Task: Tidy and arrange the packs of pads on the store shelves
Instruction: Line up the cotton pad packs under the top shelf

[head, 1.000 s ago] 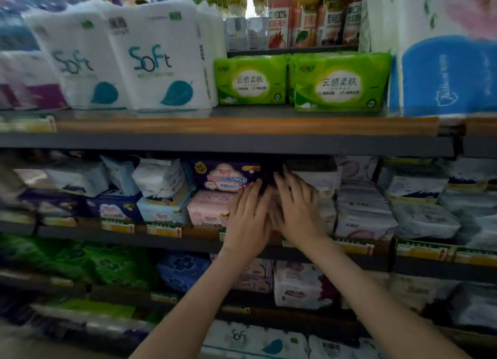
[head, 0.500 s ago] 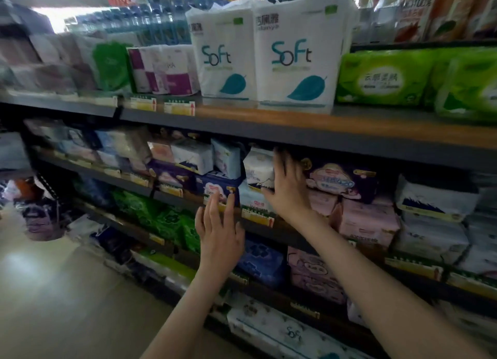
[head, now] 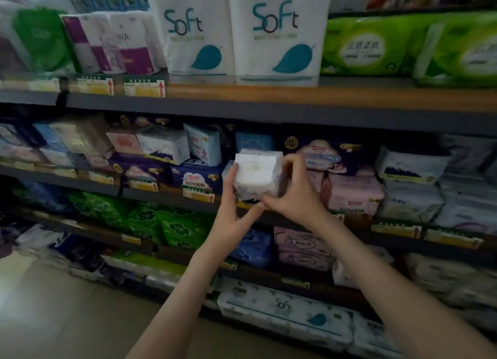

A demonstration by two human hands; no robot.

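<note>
A white pack of pads (head: pixel 256 171) is held in front of the middle shelf (head: pixel 166 196), at about shelf-edge height. My left hand (head: pixel 232 218) grips its left side and bottom, thumb up along the pack. Fingers of my right hand (head: pixel 293 197) curl round its right side and lower corner. Behind it stand a purple pack (head: pixel 325 155) and a light blue pack (head: pixel 254 142). A dark blue pack (head: pixel 197 178) lies to its left and pink packs (head: pixel 355 194) to its right.
Tall white Soft tissue packs (head: pixel 277 33) and green wipes packs (head: pixel 371 45) fill the top shelf (head: pixel 295 95). Green packs (head: pixel 174 224) and pink packs (head: pixel 301 248) sit on the lower shelf. White tissue rolls (head: pixel 285 315) lie at the bottom. Tiled floor (head: pixel 53 313) opens to the left.
The view swung left along the shelves. Both hands left the stacked packs; my right hand pulled out the white pack, and my left hand rose from below to join it.
</note>
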